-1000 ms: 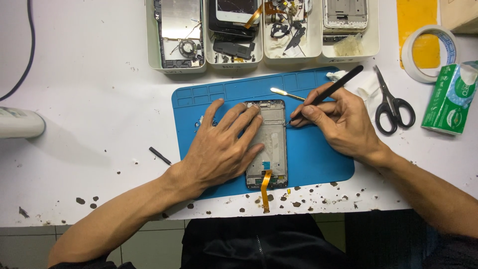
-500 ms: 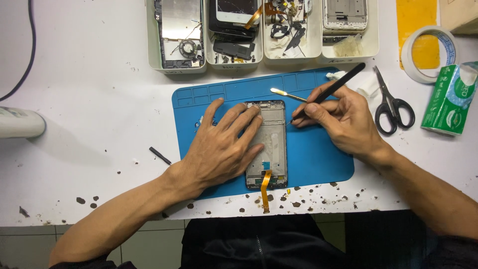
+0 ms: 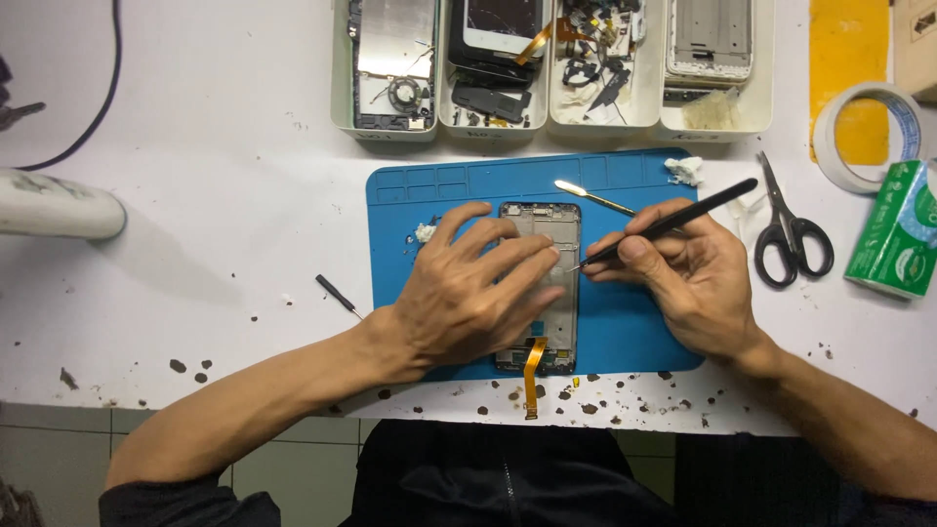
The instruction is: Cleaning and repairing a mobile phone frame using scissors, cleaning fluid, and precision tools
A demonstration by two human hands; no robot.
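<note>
An opened phone frame (image 3: pixel 554 226) lies upright on the blue work mat (image 3: pixel 625 322), with an orange flex cable (image 3: pixel 531 376) hanging off its lower end. My left hand (image 3: pixel 468 293) lies flat across the frame, fingers spread, pressing it down. My right hand (image 3: pixel 683 273) grips black tweezers (image 3: pixel 673 222) like a pen; their tip touches the frame's right edge. A thin metal spudger (image 3: pixel 593 197) rests on the mat just above the tweezers.
Several white trays (image 3: pixel 547 122) of phone parts line the mat's far edge. Black scissors (image 3: pixel 791 229), a tape roll (image 3: pixel 864 132) and a green tissue pack (image 3: pixel 898 234) lie at the right. A small black bit (image 3: pixel 337 293) lies left of the mat. Dark specks dot the table's near edge.
The tweezers' tip has shifted slightly along the frame's right edge. My left hand has stayed in place on the phone frame.
</note>
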